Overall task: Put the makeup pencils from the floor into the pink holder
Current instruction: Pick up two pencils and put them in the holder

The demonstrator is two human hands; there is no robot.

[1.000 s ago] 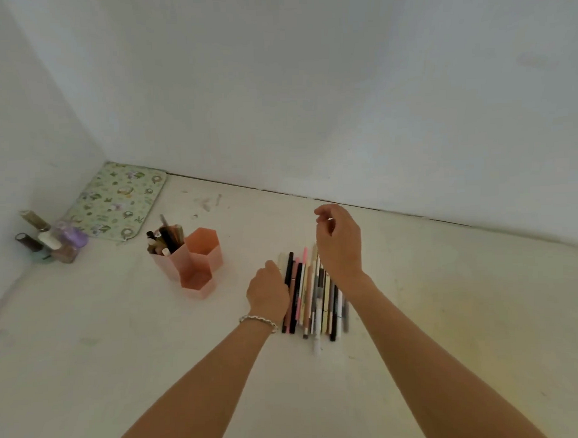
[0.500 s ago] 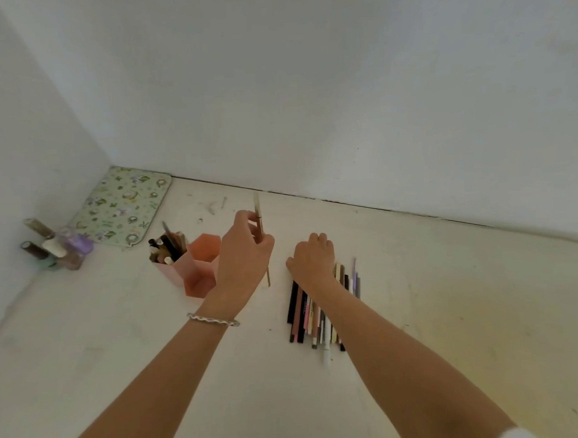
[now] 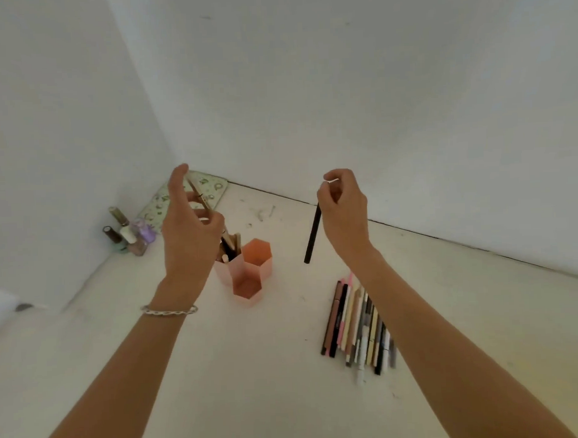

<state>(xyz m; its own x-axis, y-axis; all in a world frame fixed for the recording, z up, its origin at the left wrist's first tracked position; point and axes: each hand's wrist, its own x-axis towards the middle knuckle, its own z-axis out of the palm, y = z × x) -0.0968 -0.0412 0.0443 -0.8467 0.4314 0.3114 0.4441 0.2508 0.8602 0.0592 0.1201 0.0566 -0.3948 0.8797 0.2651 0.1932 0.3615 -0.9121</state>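
The pink holder (image 3: 252, 274) has three hexagonal cups and stands on the floor at the centre. Its far-left cup holds several pencils. My left hand (image 3: 189, 229) hovers over that cup, its fingers loosely around a tan pencil (image 3: 198, 198) that slants down toward the cup. My right hand (image 3: 344, 213) is raised to the right of the holder and pinches the top of a black pencil (image 3: 313, 235), which hangs almost upright in the air. A row of makeup pencils (image 3: 357, 324) lies on the floor below my right forearm.
Several nail polish bottles (image 3: 128, 235) stand in the corner at the left. A green patterned tray (image 3: 211, 185) lies on the floor by the back wall, behind my left hand. White walls close the space at the left and the back.
My left hand carried the tan pencil left to the holder's far-left cup. My right hand lifted a black pencil from the row on the floor.
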